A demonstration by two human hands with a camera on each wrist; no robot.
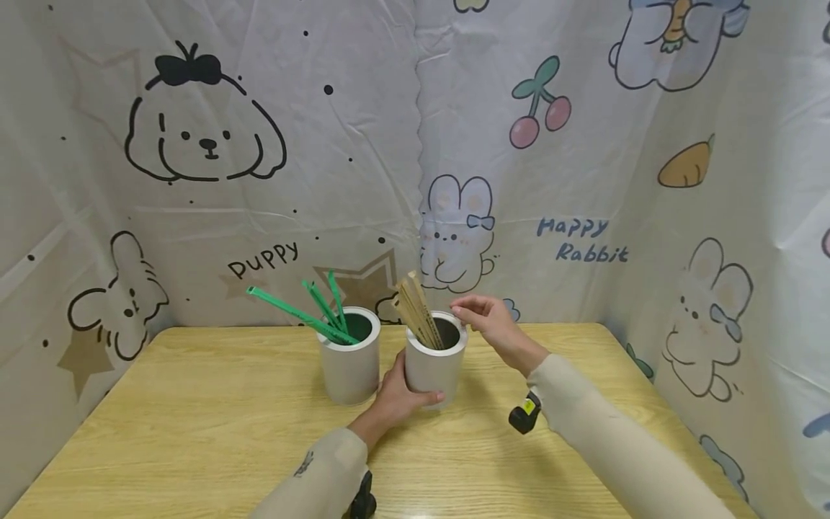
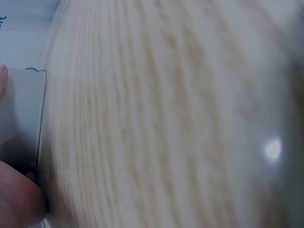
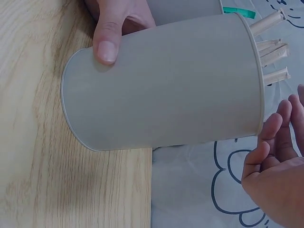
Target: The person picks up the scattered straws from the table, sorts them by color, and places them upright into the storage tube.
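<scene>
My left hand (image 1: pixel 397 393) grips the lower side of a white cylindrical holder (image 1: pixel 431 375), its thumb (image 3: pixel 107 50) across the front in the right wrist view. Several thin tan paper-wrapped sticks (image 1: pixel 418 313) lean to the left inside this holder. At the right side of its rim is my right hand (image 1: pixel 493 324), fingertips right by the edge and nothing visible between them. In the right wrist view, its fingers (image 3: pixel 271 127) are loosely bent beside the rim. Left of the gripped holder stands a matching white holder (image 1: pixel 350 371) with several green sticks (image 1: pixel 298 316) leaning out.
Both holders stand toward the back of a light wooden table (image 1: pixel 214 425). A printed cloth (image 1: pixel 363 158) with cartoon animals hangs close behind the table's back edge and along its sides.
</scene>
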